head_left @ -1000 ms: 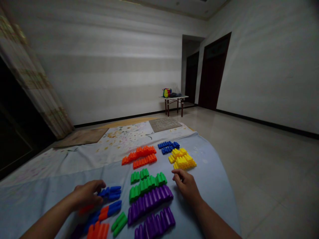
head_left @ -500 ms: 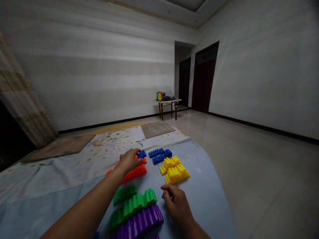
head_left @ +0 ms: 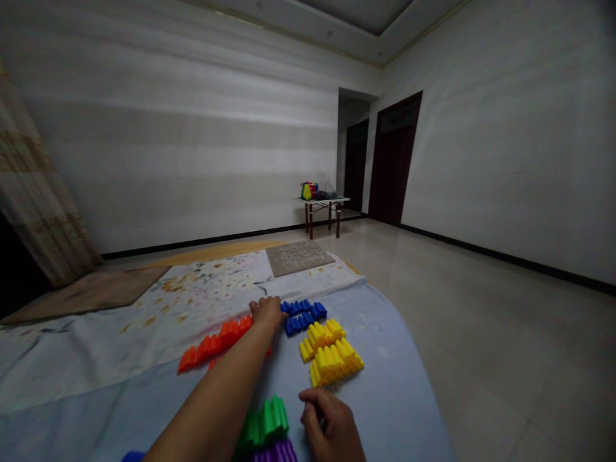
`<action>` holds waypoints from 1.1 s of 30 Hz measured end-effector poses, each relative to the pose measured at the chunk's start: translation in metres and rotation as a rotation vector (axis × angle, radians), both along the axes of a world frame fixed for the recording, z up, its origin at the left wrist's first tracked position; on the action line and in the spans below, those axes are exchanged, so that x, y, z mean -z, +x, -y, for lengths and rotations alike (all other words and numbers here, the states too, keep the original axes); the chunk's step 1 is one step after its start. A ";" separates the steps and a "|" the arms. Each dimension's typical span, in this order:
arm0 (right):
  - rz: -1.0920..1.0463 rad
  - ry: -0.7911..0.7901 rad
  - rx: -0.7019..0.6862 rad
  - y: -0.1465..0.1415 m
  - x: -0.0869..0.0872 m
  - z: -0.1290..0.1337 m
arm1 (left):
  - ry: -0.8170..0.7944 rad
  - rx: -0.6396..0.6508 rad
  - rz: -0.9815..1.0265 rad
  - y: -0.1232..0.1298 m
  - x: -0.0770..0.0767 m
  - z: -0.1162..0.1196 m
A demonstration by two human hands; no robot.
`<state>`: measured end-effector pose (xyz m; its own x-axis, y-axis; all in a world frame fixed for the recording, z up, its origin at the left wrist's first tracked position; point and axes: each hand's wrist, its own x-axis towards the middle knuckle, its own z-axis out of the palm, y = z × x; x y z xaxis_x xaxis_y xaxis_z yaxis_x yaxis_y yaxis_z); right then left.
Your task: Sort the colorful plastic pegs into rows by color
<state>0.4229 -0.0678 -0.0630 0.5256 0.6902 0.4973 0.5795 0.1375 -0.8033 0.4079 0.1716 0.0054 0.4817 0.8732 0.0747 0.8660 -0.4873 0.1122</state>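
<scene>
Your left hand (head_left: pixel 268 312) is stretched across the desk (head_left: pixel 397 391) to the left end of the blue blocks (head_left: pixel 301 323), right beside them. Its knuckles face you and hide the fingertips, so you cannot tell how wide that grip is or whether it has hold of a piece. The back of the hand is uppermost, which suits working from above beside a low row.

The blue blocks lie flat in two short rows at the far side, ribs side by side, probably so that they sit steady and stay in line. Just nearer you are the yellow blocks (head_left: pixel 335 361), stacked in a heap. The orange blocks (head_left: pixel 216 343) stretch out to the left, partly hidden by your forearm. Nearest you are the green blocks (head_left: pixel 266 420), with the purple blocks (head_left: pixel 274 453) cut off by the lower edge. Each colour keeps its own patch, likely to make them easy to tell apart.

Your right hand (head_left: pixel 333 423) is loosely curled near the yellow heap, a small gap between thumb and forefinger, with nothing visible in it; it seems to be simply resting out of the way.
</scene>
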 end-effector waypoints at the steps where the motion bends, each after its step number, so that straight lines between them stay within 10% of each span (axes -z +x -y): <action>1: -0.004 -0.002 0.003 0.000 0.001 0.000 | -0.002 0.001 0.001 0.000 0.001 -0.001; 10: 0.000 -0.105 -0.088 0.007 -0.012 0.007 | 0.052 0.030 0.218 -0.021 -0.023 0.004; 16: -0.058 -0.162 -0.115 0.008 -0.020 0.014 | 0.094 -0.025 0.450 -0.114 -0.052 0.013; 25: -0.058 -0.221 -0.139 0.013 -0.018 0.021 | -0.324 -0.191 0.381 -0.301 -0.022 0.031; 33: -0.066 -0.226 -0.142 0.013 -0.018 0.022 | -0.462 -0.280 0.208 -0.354 -0.005 0.071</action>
<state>0.4358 -0.0897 -0.0445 0.4418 0.8489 0.2900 0.5126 0.0264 -0.8582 0.0542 0.1004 0.0105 0.2439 0.9295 -0.2765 0.8917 -0.1028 0.4408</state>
